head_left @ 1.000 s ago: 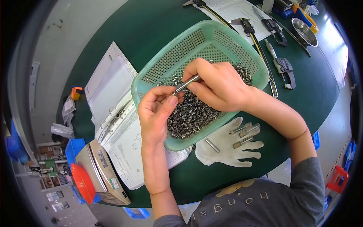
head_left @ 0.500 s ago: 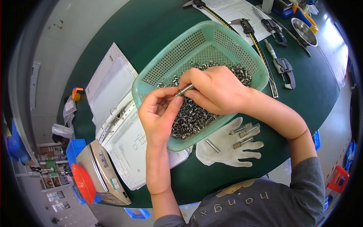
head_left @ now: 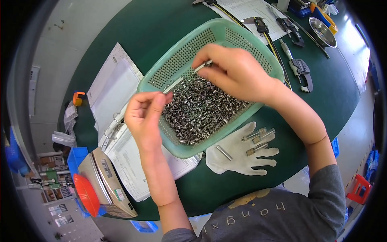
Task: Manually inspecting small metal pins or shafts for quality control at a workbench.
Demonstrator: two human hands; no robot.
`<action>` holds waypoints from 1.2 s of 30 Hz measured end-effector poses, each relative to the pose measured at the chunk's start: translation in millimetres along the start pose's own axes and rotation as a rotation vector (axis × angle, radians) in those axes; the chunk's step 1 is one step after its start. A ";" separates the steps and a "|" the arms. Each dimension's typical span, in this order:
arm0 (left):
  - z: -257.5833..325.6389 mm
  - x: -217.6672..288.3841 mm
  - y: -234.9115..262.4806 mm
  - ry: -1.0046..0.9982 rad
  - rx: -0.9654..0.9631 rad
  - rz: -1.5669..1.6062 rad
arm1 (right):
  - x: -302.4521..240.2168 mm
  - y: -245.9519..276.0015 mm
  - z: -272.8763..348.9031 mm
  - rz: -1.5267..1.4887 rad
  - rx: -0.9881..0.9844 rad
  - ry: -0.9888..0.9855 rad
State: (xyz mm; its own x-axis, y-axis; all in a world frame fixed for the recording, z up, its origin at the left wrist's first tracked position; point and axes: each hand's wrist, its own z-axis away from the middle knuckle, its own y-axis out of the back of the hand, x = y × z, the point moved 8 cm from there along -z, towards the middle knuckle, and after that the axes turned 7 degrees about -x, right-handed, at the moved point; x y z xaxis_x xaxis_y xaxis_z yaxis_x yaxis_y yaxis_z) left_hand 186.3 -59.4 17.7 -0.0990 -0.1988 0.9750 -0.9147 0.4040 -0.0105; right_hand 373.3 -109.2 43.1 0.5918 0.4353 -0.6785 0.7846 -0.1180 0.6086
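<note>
A green perforated plastic basket [head_left: 187, 151] holds a heap of small metal rings [head_left: 205, 107]. Over its left rim is my left hand [head_left: 147, 115], thumb and forefinger pinched together. What lies between those fingertips is too small to make out; a pale, blurred strip shows just beyond them. My right hand [head_left: 238, 72] is above the far part of the heap, closed around a slim metal pin [head_left: 202, 67] that points down to the left. On the table near the basket lies a white glove [head_left: 217, 161], with another metal pin [head_left: 224, 153] and several short clear-ended cylinders [head_left: 257, 150] on it.
Left of the basket lies an open ring binder with papers [head_left: 135, 169], beside a weighing scale [head_left: 107, 177] carrying a red scoop [head_left: 86, 195]. Calipers [head_left: 261, 26], micrometers [head_left: 300, 68] and a steel bowl [head_left: 322, 32] sit at the far right.
My hands have drawn apart: the left moved left to the basket's rim, the right moved up and away with the pin. The ring heap between them is now uncovered.
</note>
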 end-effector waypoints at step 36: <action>23.5 -21.2 -70.3 -0.098 -0.761 -1.014 | 2.1 -8.1 0.0 -0.098 -0.042 -0.116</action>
State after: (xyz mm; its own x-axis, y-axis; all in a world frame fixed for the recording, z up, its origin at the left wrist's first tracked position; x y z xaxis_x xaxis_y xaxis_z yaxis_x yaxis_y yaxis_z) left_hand 243.4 -104.5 -7.4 0.4526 -0.7699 0.4499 -0.1451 0.4342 0.8890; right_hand 368.1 -107.3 36.7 0.5323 0.3363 -0.7769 0.8326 -0.0421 0.5522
